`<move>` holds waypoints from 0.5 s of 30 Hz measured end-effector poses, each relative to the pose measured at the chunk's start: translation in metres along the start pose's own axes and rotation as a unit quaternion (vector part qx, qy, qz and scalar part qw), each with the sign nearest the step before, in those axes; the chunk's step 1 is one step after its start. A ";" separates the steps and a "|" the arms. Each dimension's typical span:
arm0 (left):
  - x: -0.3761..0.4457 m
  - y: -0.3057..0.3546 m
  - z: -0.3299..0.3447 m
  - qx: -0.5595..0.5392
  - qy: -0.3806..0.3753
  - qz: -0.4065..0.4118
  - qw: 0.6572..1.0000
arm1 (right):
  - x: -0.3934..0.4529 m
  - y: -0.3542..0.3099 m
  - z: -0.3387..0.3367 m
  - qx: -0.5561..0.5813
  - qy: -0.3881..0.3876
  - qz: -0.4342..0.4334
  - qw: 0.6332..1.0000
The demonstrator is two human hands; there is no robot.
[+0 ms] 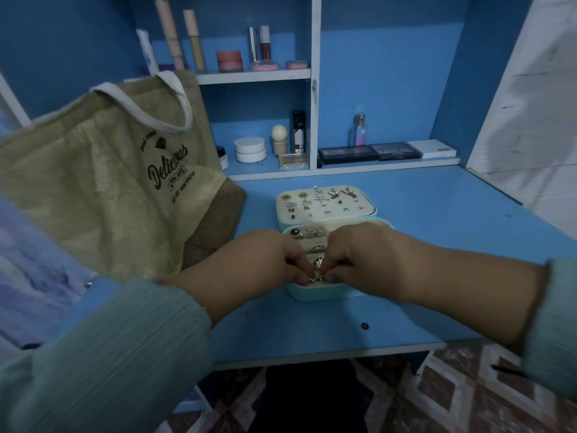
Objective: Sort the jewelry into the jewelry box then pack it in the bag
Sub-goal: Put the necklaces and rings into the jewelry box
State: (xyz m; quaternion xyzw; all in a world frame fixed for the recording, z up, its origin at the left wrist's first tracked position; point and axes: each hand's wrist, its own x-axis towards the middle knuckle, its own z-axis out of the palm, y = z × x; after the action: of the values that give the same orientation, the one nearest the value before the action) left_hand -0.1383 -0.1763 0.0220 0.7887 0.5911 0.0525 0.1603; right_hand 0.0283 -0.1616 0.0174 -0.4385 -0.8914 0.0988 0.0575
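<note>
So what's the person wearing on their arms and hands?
Both arms are in pale green, finely ribbed long sleeves, the left sleeve loose and bunched, the right sleeve ending at the wrist. The left hand and right hand are bare: no gloves, no rings or watch visible.

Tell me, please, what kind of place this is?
Probably a home dressing or vanity desk: blue shelves hold lip glosses and jars, eyeshadow palettes lie below, and an open jewelry box sits on the desk.

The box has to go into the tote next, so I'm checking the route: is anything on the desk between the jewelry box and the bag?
Nothing visible lies on the blue desk between the jewelry box and the burlap tote bag to its left. Both hands are at the box's front, pinching a ring, and its lid is open.
</note>
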 end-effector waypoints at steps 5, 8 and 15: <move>-0.004 -0.005 -0.004 -0.044 -0.001 -0.023 0.999 | 0.001 0.007 -0.006 0.063 0.002 0.007 0.998; -0.003 -0.010 -0.005 -0.125 0.025 -0.050 0.991 | 0.003 0.013 -0.011 0.116 0.030 0.029 0.992; 0.038 -0.023 -0.005 -0.346 0.163 -0.184 0.905 | 0.028 0.049 -0.031 0.119 0.126 0.159 0.972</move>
State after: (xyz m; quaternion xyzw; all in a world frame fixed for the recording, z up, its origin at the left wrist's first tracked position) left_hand -0.1496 -0.1330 0.0155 0.5409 0.6885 0.3515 0.3314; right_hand 0.0548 -0.1065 0.0373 -0.5731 -0.7780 0.1560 0.2047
